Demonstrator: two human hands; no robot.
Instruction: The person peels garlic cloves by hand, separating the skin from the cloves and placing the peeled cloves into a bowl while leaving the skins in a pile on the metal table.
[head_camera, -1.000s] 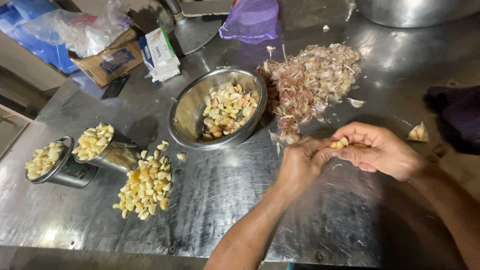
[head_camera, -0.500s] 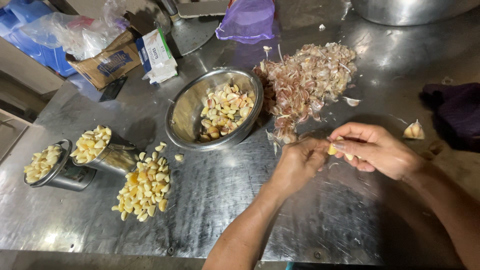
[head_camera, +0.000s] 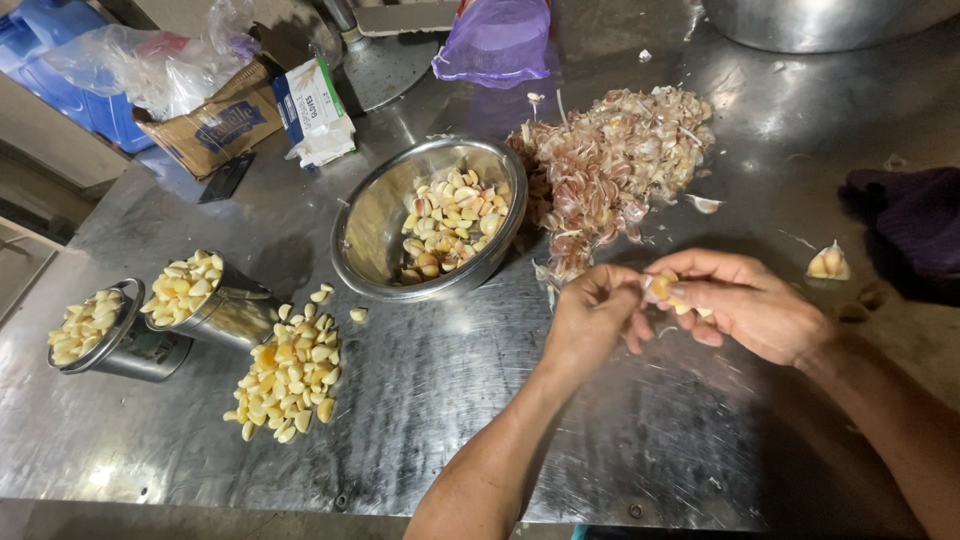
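Note:
My left hand (head_camera: 592, 318) and my right hand (head_camera: 745, 302) meet over the steel table (head_camera: 620, 440), both pinching one garlic clove (head_camera: 662, 287) with papery skin partly off it. Just beyond my hands lies a heap of pinkish garlic skins (head_camera: 612, 172). To its left stands a steel bowl (head_camera: 375, 225) holding unpeeled and part-peeled cloves (head_camera: 450, 222). A loose pile of peeled yellow cloves (head_camera: 288, 372) lies at the front left. Two small steel cups, one (head_camera: 205, 298) beside the pile and one (head_camera: 100, 338) further left, are heaped with peeled cloves.
A single unpeeled clove (head_camera: 828, 262) lies right of my hands, near a dark purple cloth (head_camera: 910, 215). At the back are a purple bag (head_camera: 495, 40), a small white-and-green box (head_camera: 312, 110), a cardboard box (head_camera: 205, 125), clear plastic bags and a large steel pot (head_camera: 810, 20).
My hands stay together on the clove, shifting slightly right and down in view while working its skin. Everything on the table stays put.

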